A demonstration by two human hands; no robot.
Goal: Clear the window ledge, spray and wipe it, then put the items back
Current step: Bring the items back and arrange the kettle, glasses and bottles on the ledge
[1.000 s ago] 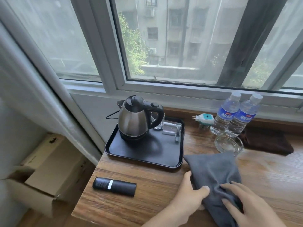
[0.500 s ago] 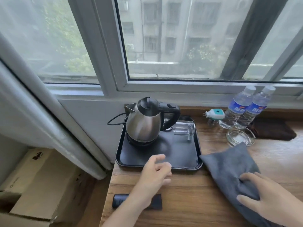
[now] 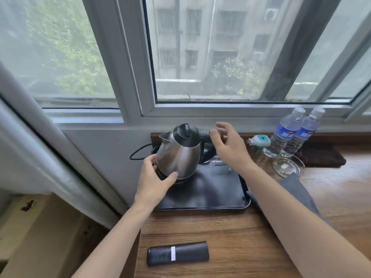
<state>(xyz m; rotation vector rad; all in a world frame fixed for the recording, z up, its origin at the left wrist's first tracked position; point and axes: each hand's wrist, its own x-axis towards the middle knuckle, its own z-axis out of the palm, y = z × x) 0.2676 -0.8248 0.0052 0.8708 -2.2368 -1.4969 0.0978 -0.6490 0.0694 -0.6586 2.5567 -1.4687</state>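
Note:
A steel kettle (image 3: 180, 155) with a black lid and handle stands at the back left of a black tray (image 3: 210, 197) on the wooden ledge (image 3: 230, 233). My left hand (image 3: 154, 181) cups the kettle's lower body, thumb in front and fingers round its left side. My right hand (image 3: 226, 145) hovers at the black handle with fingers spread and the thumb touching it. A grey cloth (image 3: 297, 193) lies loose on the ledge to the right of the tray, partly hidden by my right forearm.
A black cylinder (image 3: 177, 253) lies near the ledge's front edge. Two water bottles (image 3: 285, 133), a plug-in device (image 3: 259, 140), a glass ashtray (image 3: 289, 167) and a dark brown cloth (image 3: 321, 157) sit at the back right. A cardboard box (image 3: 40, 227) and a curtain (image 3: 40, 157) are on the left.
Both hands left the grey cloth and moved forward to the kettle: the left now cups its lower body, the right is at its handle. The camera moved closer.

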